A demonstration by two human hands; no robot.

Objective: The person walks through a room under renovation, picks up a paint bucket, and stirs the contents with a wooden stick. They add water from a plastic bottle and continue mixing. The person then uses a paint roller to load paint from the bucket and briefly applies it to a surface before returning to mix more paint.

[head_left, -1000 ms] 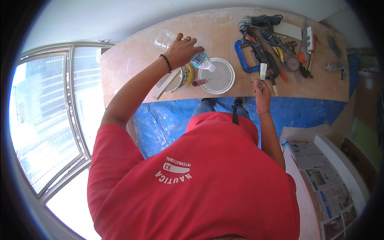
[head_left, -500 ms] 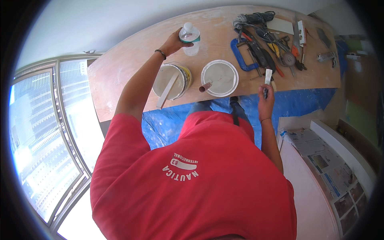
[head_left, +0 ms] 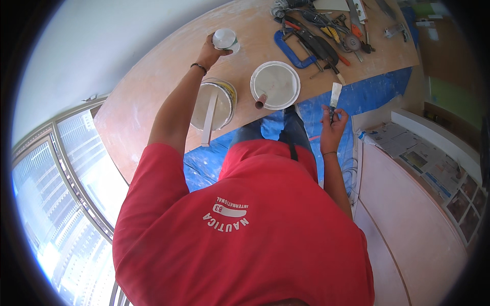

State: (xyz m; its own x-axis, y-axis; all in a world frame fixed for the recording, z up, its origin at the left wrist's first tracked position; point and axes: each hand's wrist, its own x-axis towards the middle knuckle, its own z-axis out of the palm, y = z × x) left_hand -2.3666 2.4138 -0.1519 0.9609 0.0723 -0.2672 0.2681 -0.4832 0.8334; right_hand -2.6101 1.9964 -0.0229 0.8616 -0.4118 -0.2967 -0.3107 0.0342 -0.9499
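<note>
My left hand [head_left: 210, 53] is closed around a clear plastic bottle [head_left: 227, 42] with a green label, over the far left of the wooden table. A pale round end of the bottle faces up; its white cap does not show. My right hand [head_left: 333, 126] grips a putty knife [head_left: 335, 95] by its dark handle, whitish blade pointing away, past the table's near edge. Between my hands stand two buckets. The left bucket [head_left: 232, 97] has a pale flat stick [head_left: 210, 118] across its top. Within the right bucket [head_left: 297, 84] is pale grey material, with a brown cylindrical end [head_left: 261, 102] at its rim.
Blue clamp [head_left: 279, 47], tape measure [head_left: 352, 43], power tool [head_left: 286, 6] and several hand tools crowd the table's right side [head_left: 255, 30]. Blue sheeting [head_left: 357, 97] covers the floor. Newspaper [head_left: 416, 153] lies on a surface at right; a window [head_left: 56, 183] is at left.
The bottle has turned in my left hand, so its cap no longer shows. My right hand with the putty knife has moved off the table edge. The whole view has shifted and rotated slightly.
</note>
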